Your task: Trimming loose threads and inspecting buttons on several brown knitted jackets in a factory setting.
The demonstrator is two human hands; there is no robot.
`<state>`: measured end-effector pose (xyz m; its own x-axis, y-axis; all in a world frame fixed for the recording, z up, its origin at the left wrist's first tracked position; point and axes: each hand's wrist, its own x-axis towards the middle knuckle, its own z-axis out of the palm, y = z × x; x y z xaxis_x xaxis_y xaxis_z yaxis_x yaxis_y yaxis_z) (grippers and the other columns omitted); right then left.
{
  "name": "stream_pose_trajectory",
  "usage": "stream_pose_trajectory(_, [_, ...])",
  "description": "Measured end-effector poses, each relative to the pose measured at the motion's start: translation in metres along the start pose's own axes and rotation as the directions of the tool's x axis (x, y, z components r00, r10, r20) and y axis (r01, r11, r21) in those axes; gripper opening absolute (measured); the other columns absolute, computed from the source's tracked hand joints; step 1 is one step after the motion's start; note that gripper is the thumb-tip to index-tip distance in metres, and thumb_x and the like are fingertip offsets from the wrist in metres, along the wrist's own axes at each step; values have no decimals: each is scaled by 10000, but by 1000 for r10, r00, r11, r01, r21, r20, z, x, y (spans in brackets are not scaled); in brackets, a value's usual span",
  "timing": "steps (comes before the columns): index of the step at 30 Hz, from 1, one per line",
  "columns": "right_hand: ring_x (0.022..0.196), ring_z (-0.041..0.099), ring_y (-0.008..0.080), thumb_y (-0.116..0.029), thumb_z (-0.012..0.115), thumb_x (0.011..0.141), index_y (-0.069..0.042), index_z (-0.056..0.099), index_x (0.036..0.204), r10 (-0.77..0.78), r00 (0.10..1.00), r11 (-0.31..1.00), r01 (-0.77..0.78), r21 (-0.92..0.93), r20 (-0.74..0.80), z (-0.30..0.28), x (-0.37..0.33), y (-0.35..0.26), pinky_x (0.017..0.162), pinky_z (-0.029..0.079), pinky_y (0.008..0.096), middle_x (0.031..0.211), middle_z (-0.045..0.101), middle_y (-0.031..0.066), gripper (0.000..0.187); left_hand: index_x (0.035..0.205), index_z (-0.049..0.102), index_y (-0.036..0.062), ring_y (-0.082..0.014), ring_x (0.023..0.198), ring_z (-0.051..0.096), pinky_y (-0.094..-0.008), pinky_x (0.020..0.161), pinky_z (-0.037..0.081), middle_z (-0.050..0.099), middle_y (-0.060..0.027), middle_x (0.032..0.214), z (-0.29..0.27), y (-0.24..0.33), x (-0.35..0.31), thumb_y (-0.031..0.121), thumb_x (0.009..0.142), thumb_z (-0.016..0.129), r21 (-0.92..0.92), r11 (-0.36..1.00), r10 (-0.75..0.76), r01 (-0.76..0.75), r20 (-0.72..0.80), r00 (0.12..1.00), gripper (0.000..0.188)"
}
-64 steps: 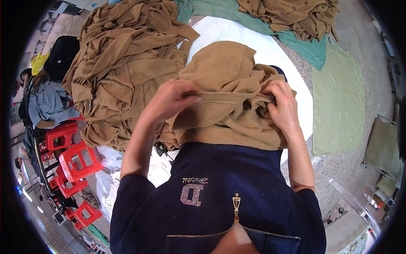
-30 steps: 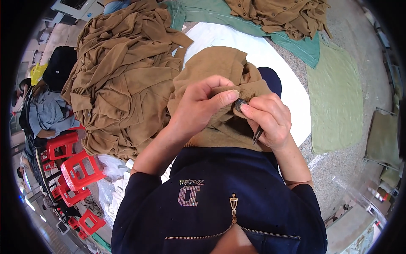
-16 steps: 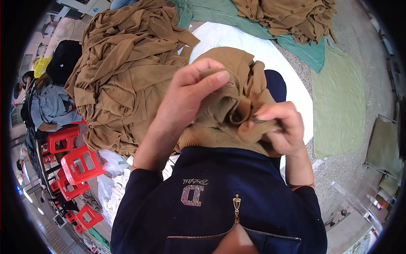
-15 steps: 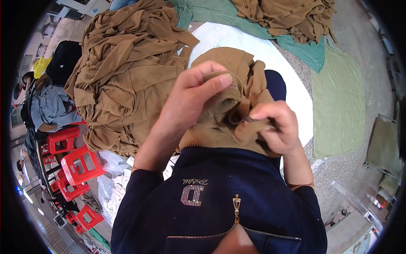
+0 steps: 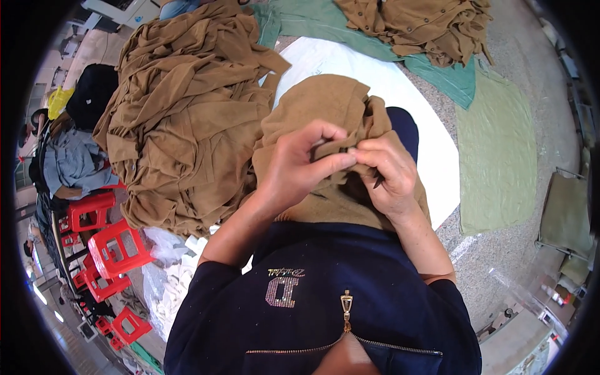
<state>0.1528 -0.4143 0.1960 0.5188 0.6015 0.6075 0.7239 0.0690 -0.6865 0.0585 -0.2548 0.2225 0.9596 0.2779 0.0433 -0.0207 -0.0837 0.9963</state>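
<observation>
A brown knitted garment (image 5: 322, 100) lies bunched over my lap, its folds rising between my hands. With thumb and fingers, my left hand (image 5: 299, 164) pinches a narrow strip of its edge. My right hand (image 5: 389, 172) meets it at the same edge, fingertips closed on the cloth beside the left thumb. A small dark pointed thing (image 5: 378, 181) pokes out from under the right fingers; its kind is hidden by the hand.
A big heap of brown garments (image 5: 187, 119) rises on my left. More buttoned brown garments (image 5: 431, 28) lie on a green sheet (image 5: 325, 19) ahead. White sheeting (image 5: 431, 144) spreads under my lap. Red stools (image 5: 119, 247) stand at left, a pale green cloth (image 5: 497, 153) at right.
My hands have come together from apart, the left moving down and right, the right slightly up and left. The opened-out fold between them is now gathered into a narrow pinched strip.
</observation>
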Motion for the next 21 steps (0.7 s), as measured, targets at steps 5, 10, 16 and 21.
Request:
stream_pose_trajectory(5, [779, 595, 223, 85, 683, 687, -27, 581, 934, 112, 987, 984, -126, 125, 118, -3, -2, 3, 652, 484, 296, 994, 560, 108, 289, 944, 601, 29, -271, 821, 605, -344, 714, 495, 634, -102, 920, -3, 0, 0, 23, 755, 746, 352, 880, 280, -318, 157, 947, 238])
stream_pose_trajectory(10, [741, 511, 119, 72, 708, 718, -53, 524, 1010, 465, 824, 714, -565, 413, 323, -2, -2, -3, 627, 427, 252, 958, 543, 52, 368, 1007, 577, 39, -310, 832, 587, -378, 715, 498, 613, -123, 995, -5, -8, 1, -17, 730, 749, 420, 719, 463, -554, 304, 832, 330])
stream_pose_trajectory(16, [732, 518, 137, 70, 675, 715, -45, 509, 867, 390, 898, 842, -437, 317, 202, 1, -5, 4, 635, 422, 268, 820, 520, 40, 253, 951, 593, 1, -297, 770, 598, -342, 651, 486, 642, -143, 930, -3, -16, 4, 11, 720, 765, 429, 666, 537, -611, 293, 791, 288])
stream_pose_trajectory(21, [735, 464, 91, 106, 677, 716, -40, 484, 804, 377, 912, 824, -409, 392, 161, 8, -11, 10, 616, 363, 224, 850, 513, 21, 257, 967, 580, 0, -309, 721, 600, -368, 620, 490, 637, -169, 918, -2, -32, 6, -14, 680, 800, 431, 595, 642, -679, 254, 724, 361])
